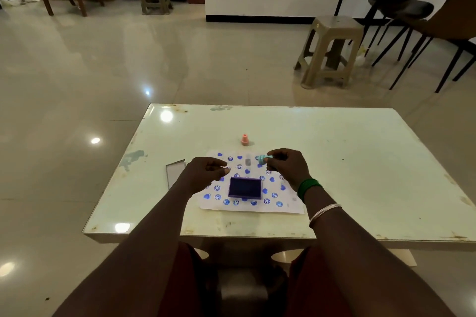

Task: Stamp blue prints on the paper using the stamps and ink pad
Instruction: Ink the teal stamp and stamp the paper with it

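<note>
A white paper (pixel 288 207) covered with blue heart and smiley prints lies on the pale table (pixel 347 162). On its near middle sits an open ink pad (pixel 245 187) with a dark blue surface. My right hand (pixel 289 166) holds a teal stamp (pixel 262 159) tilted sideways above the paper's far part. To the left, my left hand (pixel 206 175) hovers over the paper's left edge, fingers curled and nothing in them. A pink stamp (pixel 244 139) stands upright on the table beyond the paper.
The ink pad's lid (pixel 173 171) lies on the table left of the paper. A small grey blurred object (pixel 248 161) rests on the paper between my hands. Beige stools (pixel 331 50), chairs and a dark table stand on the floor beyond.
</note>
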